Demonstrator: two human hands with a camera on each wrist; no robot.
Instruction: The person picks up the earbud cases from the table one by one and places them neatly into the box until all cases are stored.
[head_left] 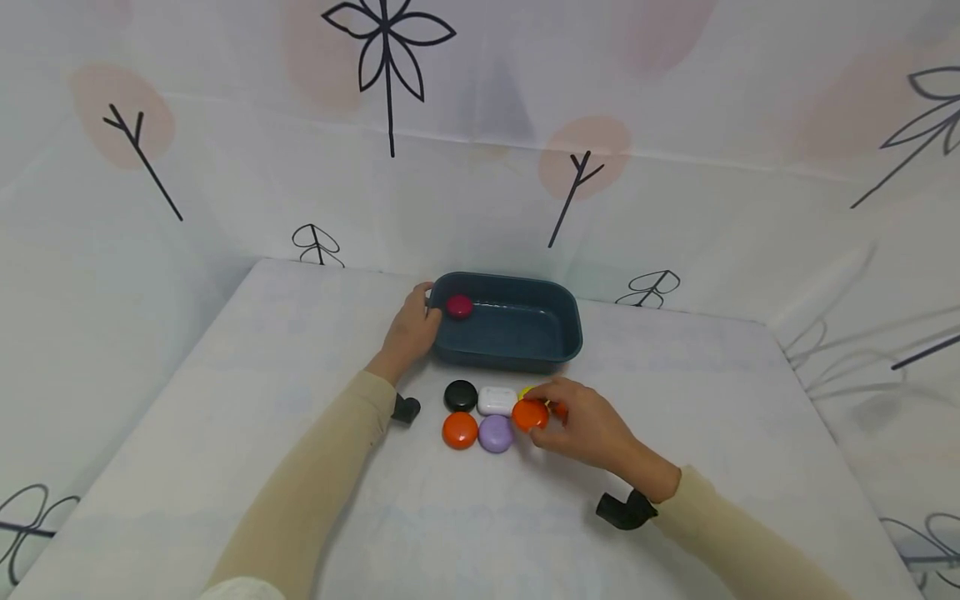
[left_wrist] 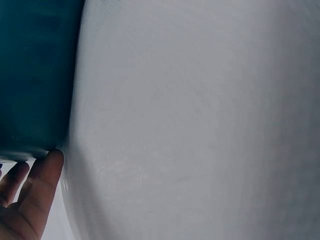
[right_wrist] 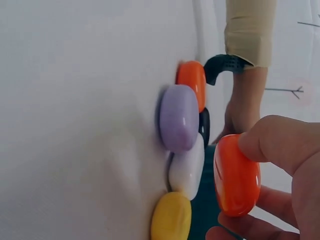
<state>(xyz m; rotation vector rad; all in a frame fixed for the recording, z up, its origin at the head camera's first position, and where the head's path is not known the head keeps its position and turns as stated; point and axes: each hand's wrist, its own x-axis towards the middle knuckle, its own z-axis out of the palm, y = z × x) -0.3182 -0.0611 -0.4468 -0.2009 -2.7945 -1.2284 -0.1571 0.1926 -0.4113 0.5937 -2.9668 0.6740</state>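
In the head view my left hand (head_left: 411, 332) grips the left end of a dark teal rectangular dish (head_left: 517, 364), thumb near its front corner. The left wrist view has those fingers (left_wrist: 44, 187) against the dish's side. My right hand (head_left: 588, 423) pinches a glossy, rounded orange piece (right_wrist: 236, 175) between thumb and fingers, raised beside the others. Close by lie a black piece (head_left: 461, 396), a white one (head_left: 496, 401), a lilac one (head_left: 496, 434) and a second orange one (head_left: 460, 430). A yellow piece (right_wrist: 171, 217) is partly hidden behind the right hand in the head view.
Inside the dish, toward its left end, lies a dark red rounded piece (head_left: 460, 307). A bit more orange (head_left: 559, 410) shows between the right fingers. The white-covered table (head_left: 420, 525) ends at a patterned fabric backdrop (head_left: 480, 192).
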